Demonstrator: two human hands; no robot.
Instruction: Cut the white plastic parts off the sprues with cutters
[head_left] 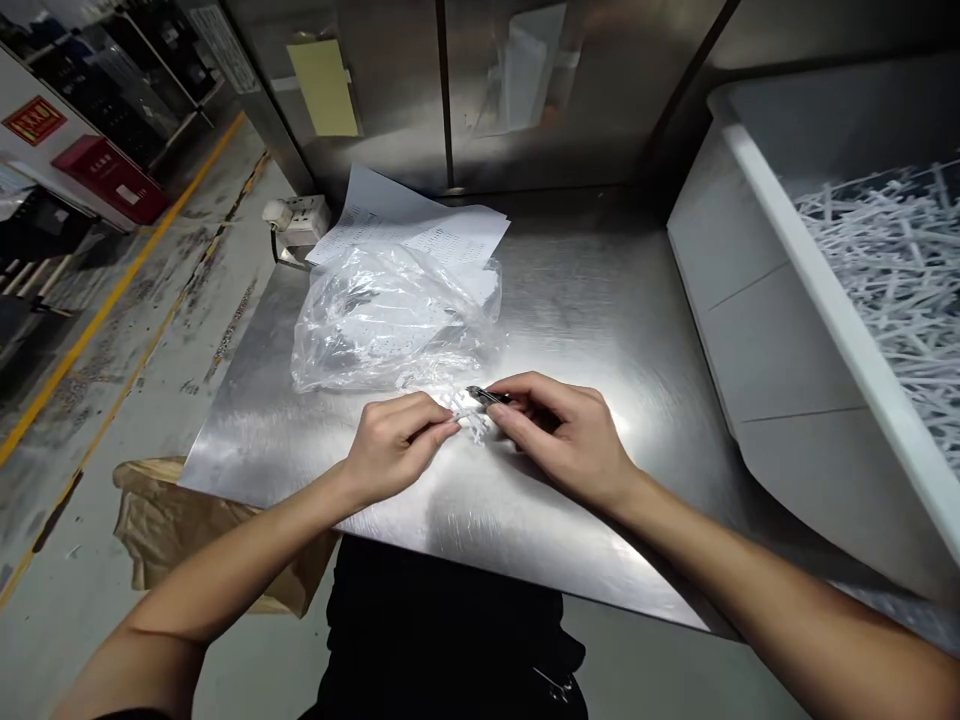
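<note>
Illegible printed sheets [466,235] beyond white pieces [478,429]

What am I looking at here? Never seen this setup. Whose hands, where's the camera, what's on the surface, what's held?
No robot here: these are a person's bare hands. The single picture comes from a camera worn on that person's head, looking forward and down, so the arms enter from the bottom.

The left hand pinches a small white piece. The right hand holds a small dark tool, its tip close to that piece; its exact type is too small to tell.

On the metal table lie a clear plastic bag and, behind it, printed sheets. At the right, a pale bin holds many thin white parts.
</note>
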